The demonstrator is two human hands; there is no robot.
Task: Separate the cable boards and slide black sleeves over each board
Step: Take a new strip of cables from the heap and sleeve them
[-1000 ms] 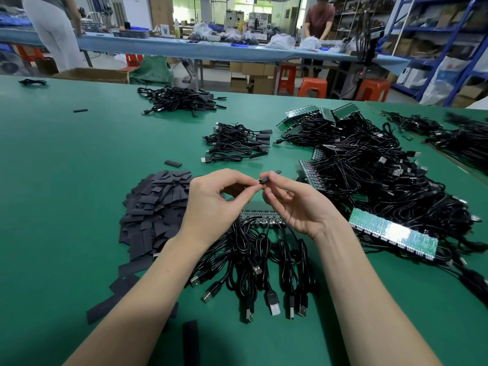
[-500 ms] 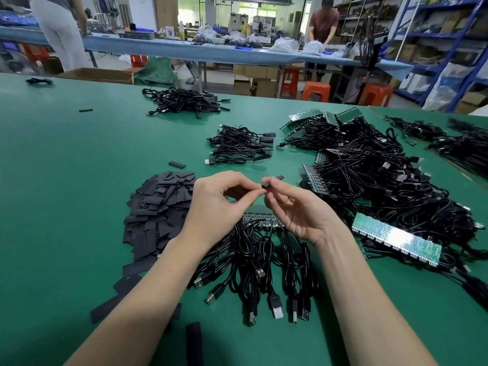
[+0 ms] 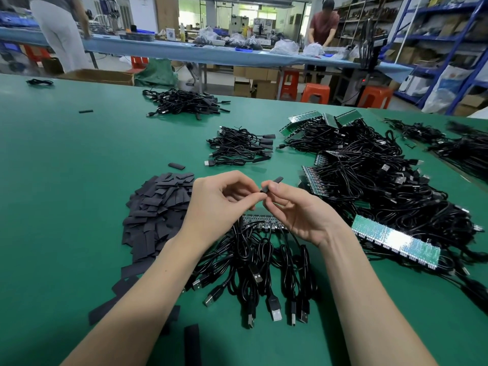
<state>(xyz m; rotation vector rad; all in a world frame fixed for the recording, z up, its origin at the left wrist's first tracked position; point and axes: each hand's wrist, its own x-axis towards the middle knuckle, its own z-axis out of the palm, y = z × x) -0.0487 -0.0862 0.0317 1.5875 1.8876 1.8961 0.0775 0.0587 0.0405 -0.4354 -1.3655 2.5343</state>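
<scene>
Above the cable bundle (image 3: 253, 260) on the green table (image 3: 66, 180), left hand (image 3: 219, 207) and right hand (image 3: 298, 212) pinch a black sleeve (image 3: 272, 184), apparently over a small board.

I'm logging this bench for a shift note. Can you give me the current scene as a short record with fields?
surface: green table
left hand: pinches the black sleeve
right hand: pinches the same sleeve
loose sleeves pile: left of the hands
board strip with cables: under the hands, USB plugs toward the viewer
sleeved cables bundle: beyond the hands
unprocessed boards heap: to the right
</scene>
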